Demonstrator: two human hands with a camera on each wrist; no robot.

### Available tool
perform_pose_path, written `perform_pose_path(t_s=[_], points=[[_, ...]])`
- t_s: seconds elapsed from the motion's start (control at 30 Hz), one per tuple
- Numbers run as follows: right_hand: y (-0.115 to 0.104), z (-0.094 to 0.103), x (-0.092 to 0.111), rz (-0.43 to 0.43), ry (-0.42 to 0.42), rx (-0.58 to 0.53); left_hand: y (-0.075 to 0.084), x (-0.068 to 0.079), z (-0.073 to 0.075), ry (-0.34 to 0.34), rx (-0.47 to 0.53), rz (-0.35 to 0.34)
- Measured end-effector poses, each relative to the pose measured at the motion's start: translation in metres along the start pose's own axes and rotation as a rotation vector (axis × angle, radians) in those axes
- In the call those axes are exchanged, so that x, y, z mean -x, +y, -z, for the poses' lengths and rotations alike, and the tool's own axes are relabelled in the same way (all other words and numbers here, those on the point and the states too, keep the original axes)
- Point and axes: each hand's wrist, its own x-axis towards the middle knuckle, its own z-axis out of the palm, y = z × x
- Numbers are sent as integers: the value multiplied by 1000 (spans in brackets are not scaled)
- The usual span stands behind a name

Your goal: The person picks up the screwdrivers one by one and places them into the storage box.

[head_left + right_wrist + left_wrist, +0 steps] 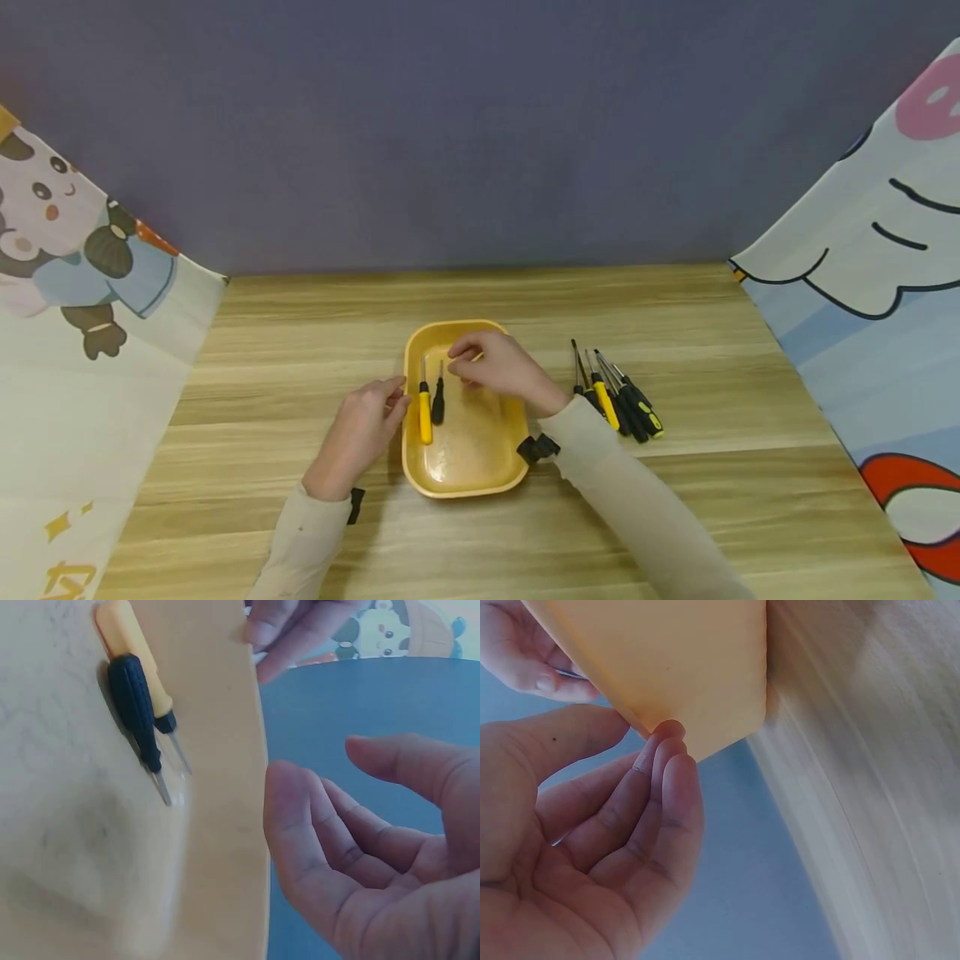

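A yellow tray [468, 475] stands on the wooden table with two screwdrivers lying side by side at its left. One screwdriver has a yellow handle [425, 417]; the smaller one has a black handle [438, 404]. At the tray's left edge, my left hand [362, 429] pinches the rim between thumb and fingers. My right hand [498, 367] hovers over the upper right part of the tray, its fingers loosely bent and the thumb apart from them. Nothing lies between those fingers in the right wrist view, where both screwdrivers [133, 697] show beyond the hand.
To the right of the tray, several screwdrivers lie in a loose pile, among them a yellow-handled screwdriver [604, 403] and a black and green-yellow one [647, 417]. A dark grey wall [480, 167] rises behind the table, with cartoon-printed panels on both sides.
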Motion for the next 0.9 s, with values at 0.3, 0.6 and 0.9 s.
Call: perform_pose_path(t_s=[0.3,0.6,0.9], points=[[16,35,27,33,40,36,1,0,0,-7,-12,3],[48,79,60,49,111,29,0,0,-1,-4,-8,2],[90,128,99,16,184,-17,0,0,0,-3,-3,0]])
